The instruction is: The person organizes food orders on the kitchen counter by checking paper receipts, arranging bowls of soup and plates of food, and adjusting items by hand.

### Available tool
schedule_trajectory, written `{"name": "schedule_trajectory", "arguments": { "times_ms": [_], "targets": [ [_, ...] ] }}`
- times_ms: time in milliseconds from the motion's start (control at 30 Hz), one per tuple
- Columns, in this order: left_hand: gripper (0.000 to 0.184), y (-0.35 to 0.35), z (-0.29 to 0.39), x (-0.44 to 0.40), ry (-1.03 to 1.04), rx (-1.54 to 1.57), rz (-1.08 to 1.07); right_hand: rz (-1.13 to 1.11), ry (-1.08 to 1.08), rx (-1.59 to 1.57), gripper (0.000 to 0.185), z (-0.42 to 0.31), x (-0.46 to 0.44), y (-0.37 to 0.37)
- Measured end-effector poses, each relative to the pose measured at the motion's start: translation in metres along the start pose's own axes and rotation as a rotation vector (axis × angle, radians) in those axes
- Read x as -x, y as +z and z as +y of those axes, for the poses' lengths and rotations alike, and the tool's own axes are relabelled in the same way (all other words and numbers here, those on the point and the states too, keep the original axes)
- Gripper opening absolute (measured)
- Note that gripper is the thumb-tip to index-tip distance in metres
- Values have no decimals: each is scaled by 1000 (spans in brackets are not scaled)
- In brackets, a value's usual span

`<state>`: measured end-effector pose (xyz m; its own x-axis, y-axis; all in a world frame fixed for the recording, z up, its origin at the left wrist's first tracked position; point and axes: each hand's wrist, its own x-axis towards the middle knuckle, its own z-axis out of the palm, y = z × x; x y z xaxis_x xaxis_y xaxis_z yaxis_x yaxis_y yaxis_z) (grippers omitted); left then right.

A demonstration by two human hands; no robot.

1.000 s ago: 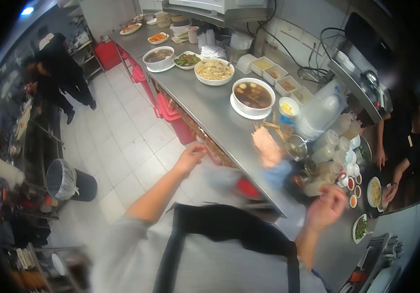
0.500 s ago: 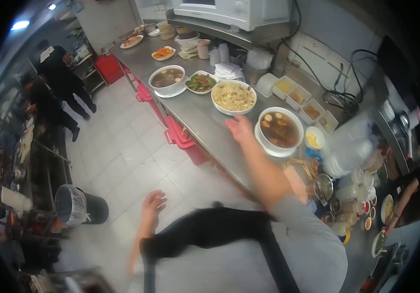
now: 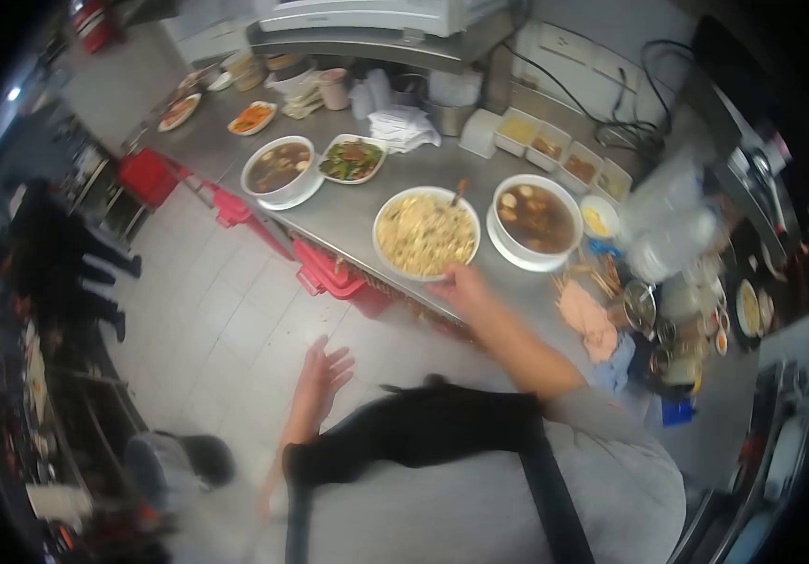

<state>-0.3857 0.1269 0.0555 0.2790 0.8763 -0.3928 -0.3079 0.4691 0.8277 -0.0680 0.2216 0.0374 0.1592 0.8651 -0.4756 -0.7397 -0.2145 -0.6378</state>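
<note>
My right hand (image 3: pixel 462 289) has its fingers on the near rim of the white bowl of fried rice (image 3: pixel 427 233), which sits at the counter's front edge with a utensil handle sticking out. My left hand (image 3: pixel 324 374) hangs over the floor with spread fingers, touching nothing. To the right of the rice stands a bowl of dark soup (image 3: pixel 536 221) on a white plate. Left of it are a dish of green vegetables (image 3: pixel 353 160) and a second soup bowl (image 3: pixel 279 170).
Behind are white napkins (image 3: pixel 404 128) and condiment tubs (image 3: pixel 548 145). A pink cloth (image 3: pixel 589 320) and jars lie at the right. Red bins (image 3: pixel 334 278) stand under the counter. Two people in dark clothes are at the far left, near a grey trash bin (image 3: pixel 162 470).
My right hand has reached the rice bowl's near rim, and the bowl now sits nearer the counter's front edge. My left hand is raised slightly, its fingers more spread.
</note>
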Motion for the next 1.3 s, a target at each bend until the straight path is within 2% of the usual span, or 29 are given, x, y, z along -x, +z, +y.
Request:
{"name": "schedule_trajectory", "arguments": {
  "times_ms": [67,133,233,267,367,433,467,500,700,800,867,933,967,1067,1100,1167,1300],
  "targets": [
    [66,13,12,-30,-40,16,-104,-43,100,5,46,11,54,-10],
    [72,35,19,-43,-80,1,-164,36,125,-3,55,19,110,-15],
    [68,90,29,-20,-91,-82,-517,-76,181,-156,62,39,184,-53],
    [72,112,36,-5,-109,-236,-541,-26,136,-148,63,36,210,-59],
    [79,119,-1,-6,-270,-87,-859,156,-54,-175,66,34,285,-87],
    [87,140,-7,2,-265,-243,-968,276,-207,-223,66,42,336,-120],
    [89,150,-6,4,-260,-318,-1008,441,-271,-238,66,42,364,-128],
    [90,159,-6,5,-239,-388,-1037,510,-390,-327,64,44,387,-139],
    [85,180,-21,-8,-248,-471,-926,977,-782,-465,52,32,480,-260],
    [80,198,-36,-14,-241,-464,-841,1066,-870,-478,48,8,503,-352],
    [76,222,-48,-10,-250,-457,-854,1024,-945,-472,45,-15,509,-402],
    [70,238,-59,-7,-238,-445,-828,1012,-926,-457,49,-38,508,-474],
    [67,248,-64,-6,-219,-445,-818,918,-913,-439,54,-48,508,-517],
    [58,266,-60,0,-185,-523,-766,919,-864,-482,57,-103,479,-569],
    [55,265,-56,1,-168,-552,-737,819,-795,-629,57,-118,469,-606],
    [52,258,-53,-5,-126,-532,-624,730,-804,-622,55,-146,449,-647],
    [49,235,-25,-14,-47,-502,-456,1021,-794,-543,43,-208,413,-641]
  ]
}}
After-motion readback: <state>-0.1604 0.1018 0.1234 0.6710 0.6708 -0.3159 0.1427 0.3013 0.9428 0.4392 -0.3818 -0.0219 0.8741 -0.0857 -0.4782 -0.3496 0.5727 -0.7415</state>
